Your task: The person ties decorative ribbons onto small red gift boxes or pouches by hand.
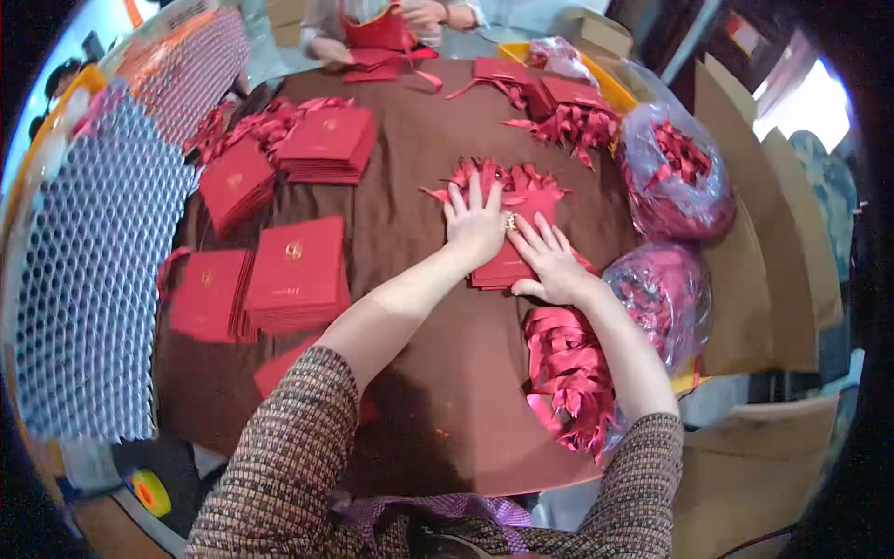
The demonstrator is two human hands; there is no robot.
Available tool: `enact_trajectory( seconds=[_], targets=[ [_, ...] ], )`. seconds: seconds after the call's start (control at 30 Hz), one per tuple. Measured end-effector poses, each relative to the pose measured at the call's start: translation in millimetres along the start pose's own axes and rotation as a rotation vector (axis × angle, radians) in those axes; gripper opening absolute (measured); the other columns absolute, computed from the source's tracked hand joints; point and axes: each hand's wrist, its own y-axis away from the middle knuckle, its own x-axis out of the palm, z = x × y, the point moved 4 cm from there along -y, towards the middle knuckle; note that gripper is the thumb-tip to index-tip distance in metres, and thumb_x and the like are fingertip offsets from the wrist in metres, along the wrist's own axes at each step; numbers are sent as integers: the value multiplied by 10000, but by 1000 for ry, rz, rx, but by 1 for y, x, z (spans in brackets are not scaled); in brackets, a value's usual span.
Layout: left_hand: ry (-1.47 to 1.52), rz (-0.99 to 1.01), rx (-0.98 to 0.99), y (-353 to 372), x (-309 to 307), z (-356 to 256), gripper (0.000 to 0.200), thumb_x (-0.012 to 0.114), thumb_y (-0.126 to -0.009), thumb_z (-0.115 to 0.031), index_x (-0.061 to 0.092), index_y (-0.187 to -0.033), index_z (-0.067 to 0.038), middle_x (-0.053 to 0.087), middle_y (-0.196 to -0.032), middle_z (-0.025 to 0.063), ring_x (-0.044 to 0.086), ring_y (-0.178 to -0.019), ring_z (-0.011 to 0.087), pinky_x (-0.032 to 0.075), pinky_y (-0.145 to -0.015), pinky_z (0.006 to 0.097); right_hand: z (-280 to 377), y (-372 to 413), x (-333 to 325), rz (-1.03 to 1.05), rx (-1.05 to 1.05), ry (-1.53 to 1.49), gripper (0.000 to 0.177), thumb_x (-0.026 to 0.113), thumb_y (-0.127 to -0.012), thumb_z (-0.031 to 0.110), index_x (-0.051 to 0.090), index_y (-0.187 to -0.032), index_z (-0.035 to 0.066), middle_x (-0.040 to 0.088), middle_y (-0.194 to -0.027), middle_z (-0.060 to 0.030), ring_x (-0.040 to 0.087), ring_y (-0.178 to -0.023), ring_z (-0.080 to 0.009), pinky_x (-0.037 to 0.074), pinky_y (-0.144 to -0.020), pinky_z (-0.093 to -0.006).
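My left hand lies with spread fingers on the upper left part of a stack of red pouches with gold print. Red ribbons stick out at the stack's far end, close to those fingertips. Flat on the right side of the same stack is my right hand, its fingers apart and its thumb toward me. Neither hand is closed around anything. Parts of the pouches are hidden under both hands. A heap of folded red ribbon lies just below my right hand.
More red pouch stacks lie on the brown cloth at left. Blue honeycomb material lines the left edge. Plastic bags of red ribbon and cardboard boxes stand at right. Across the table, another person's hands hold a red pouch.
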Motion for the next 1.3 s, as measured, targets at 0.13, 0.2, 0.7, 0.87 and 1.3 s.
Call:
enact_trajectory(
  seconds=[0.13, 0.2, 0.7, 0.87, 1.3],
  targets=[
    [-49, 94, -20, 0, 1, 0, 602, 434, -922, -425, 306, -1438, -142, 105, -1512, 246, 108, -1330, 572, 154, -1028, 684, 6, 1, -6, 4, 33, 59, 933, 608, -784, 549, 172, -1475, 96, 129, -1535, -153, 85, -1403, -413, 148, -1112, -548],
    [-18, 147, -42, 1, -6, -3, 599, 424, -928, -424, 296, -1445, -148, 78, -1517, 247, 62, -1342, 566, 130, -1028, 692, 12, 0, -15, 34, 78, 114, 907, 597, -790, 539, 195, -1470, 95, 181, -1523, -154, 137, -1398, -403, 157, -1110, -546],
    [402, 73, -202, -21, -87, -20, 615, 492, -891, -447, 353, -1394, -120, 129, -1505, 238, 143, -1348, 517, 229, -1040, 621, 88, 80, -89, -150, 97, 57, 435, 590, -852, 140, 492, -1267, 60, 389, -1403, -173, 329, -1330, -341, 223, -1089, -509],
    [547, 136, 22, 15, -168, -50, 479, 482, -917, -378, 506, -1245, -29, 450, -1315, 224, 430, -1216, 390, 358, -998, 480, 132, 113, -148, -299, 16, -79, 367, 570, -824, 32, 560, -1191, 35, 507, -1306, -162, 422, -1271, -313, 256, -1083, -471],
    [908, -6, 443, 243, -439, -40, 587, 471, -912, -505, 553, -1188, 7, 596, -1024, 221, 596, -958, 295, 484, -849, 388, 264, 232, -275, -890, -579, -806, 568, 434, -938, 482, 473, -1205, -19, 523, -822, -45, 453, -728, -178, 331, -810, -470]
  ],
)
